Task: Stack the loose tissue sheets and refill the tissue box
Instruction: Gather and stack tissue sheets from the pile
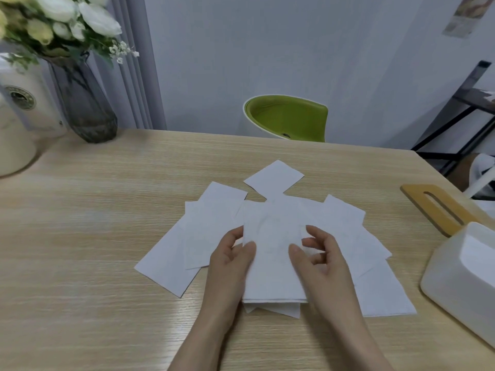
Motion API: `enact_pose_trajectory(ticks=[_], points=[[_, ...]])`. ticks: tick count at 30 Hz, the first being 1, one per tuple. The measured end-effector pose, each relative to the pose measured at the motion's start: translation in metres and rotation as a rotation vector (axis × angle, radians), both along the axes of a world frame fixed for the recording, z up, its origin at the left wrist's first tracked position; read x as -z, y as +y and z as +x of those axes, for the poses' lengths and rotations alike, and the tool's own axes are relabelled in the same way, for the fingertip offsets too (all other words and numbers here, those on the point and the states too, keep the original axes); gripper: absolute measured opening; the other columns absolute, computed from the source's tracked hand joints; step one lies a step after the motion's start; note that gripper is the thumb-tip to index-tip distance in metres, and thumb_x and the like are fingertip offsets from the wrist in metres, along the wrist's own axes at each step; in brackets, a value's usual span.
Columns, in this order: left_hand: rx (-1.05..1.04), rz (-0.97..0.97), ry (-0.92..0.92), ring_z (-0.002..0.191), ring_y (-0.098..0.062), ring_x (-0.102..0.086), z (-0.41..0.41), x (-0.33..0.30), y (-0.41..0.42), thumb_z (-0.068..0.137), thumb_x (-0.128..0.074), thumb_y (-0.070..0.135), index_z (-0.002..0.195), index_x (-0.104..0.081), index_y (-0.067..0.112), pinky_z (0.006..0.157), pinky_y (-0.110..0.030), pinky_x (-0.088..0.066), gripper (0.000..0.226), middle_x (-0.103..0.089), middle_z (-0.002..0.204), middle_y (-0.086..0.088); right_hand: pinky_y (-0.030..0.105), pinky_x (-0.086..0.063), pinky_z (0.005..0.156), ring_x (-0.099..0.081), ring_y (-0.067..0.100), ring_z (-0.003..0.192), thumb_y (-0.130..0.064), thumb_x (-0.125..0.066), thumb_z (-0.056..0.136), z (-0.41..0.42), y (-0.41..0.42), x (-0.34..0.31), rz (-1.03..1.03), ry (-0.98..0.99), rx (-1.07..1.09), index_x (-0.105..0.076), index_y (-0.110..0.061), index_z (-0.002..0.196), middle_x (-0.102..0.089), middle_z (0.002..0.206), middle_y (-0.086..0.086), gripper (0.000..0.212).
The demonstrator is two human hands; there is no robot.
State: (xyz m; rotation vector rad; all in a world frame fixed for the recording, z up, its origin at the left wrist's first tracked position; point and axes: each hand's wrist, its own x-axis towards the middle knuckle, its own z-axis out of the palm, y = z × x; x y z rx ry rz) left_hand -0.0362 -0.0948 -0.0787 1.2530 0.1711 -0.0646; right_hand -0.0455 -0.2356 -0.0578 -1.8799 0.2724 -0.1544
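Several white tissue sheets [203, 231] lie fanned out on the wooden table [93, 236]. In the middle a small stack of sheets [272, 263] is held between both hands. My left hand [231, 258] grips its left edge, thumb on top. My right hand [318, 253] pinches its right side, thumb on top and fingers curled. One sheet [273, 178] lies apart at the far side. The white tissue box [460, 285] stands at the right, its top off. Its wooden lid [439, 207] with a slot lies flat beyond it.
A dark glass vase [85, 108] with white flowers stands at the back left, next to a cream container [16, 124]. A green chair [288, 117] sits behind the table's far edge. A black rack [466, 111] stands at the right.
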Motion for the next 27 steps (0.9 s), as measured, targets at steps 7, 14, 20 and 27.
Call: enact_pose_trajectory(ticks=[7, 14, 20, 27], points=[[-0.025, 0.035, -0.025, 0.1, -0.021, -0.069, -0.001, 0.003, -0.007, 0.078, -0.059, 0.03, 0.115, -0.063, 0.023, 0.087, -0.042, -0.055, 0.038, -0.073, 0.106, -0.002, 0.028, -0.05, 0.093, -0.061, 0.0, 0.108, -0.015, -0.058, 0.092, -0.017, 0.012, 0.01, 0.159, 0.028, -0.166, -0.043, -0.044, 0.128, -0.063, 0.121, -0.015, 0.049], [0.009, 0.06, -0.052, 0.092, -0.013, -0.07, -0.003, -0.003, -0.01, 0.079, -0.063, 0.029, 0.117, -0.058, 0.025, 0.073, -0.03, -0.057, 0.038, -0.073, 0.103, 0.003, 0.011, -0.048, 0.08, -0.058, -0.007, 0.106, -0.009, -0.06, 0.091, -0.015, 0.001, 0.006, 0.161, -0.051, -0.199, -0.048, -0.041, 0.124, -0.063, 0.116, -0.021, 0.048], [0.154, 0.075, -0.01, 0.048, -0.02, -0.056, 0.003, -0.018, 0.021, 0.082, -0.072, 0.014, 0.128, -0.054, 0.035, 0.038, -0.028, -0.044, 0.053, -0.06, 0.079, -0.002, 0.021, -0.049, 0.084, -0.064, 0.009, 0.108, -0.021, -0.067, 0.08, -0.002, -0.051, -0.017, 0.127, 0.143, -0.592, -0.056, -0.031, 0.125, -0.069, 0.113, -0.009, 0.047], [0.05, 0.029, -0.057, 0.048, -0.024, -0.056, -0.003, -0.014, 0.008, 0.081, -0.065, 0.006, 0.121, -0.059, 0.052, 0.039, -0.029, -0.049, 0.061, -0.068, 0.089, -0.004, 0.017, -0.039, 0.054, -0.05, 0.011, 0.06, -0.03, -0.069, 0.074, -0.003, -0.062, -0.014, 0.325, -0.014, -0.224, -0.052, -0.033, 0.131, -0.054, 0.065, 0.002, 0.06]])
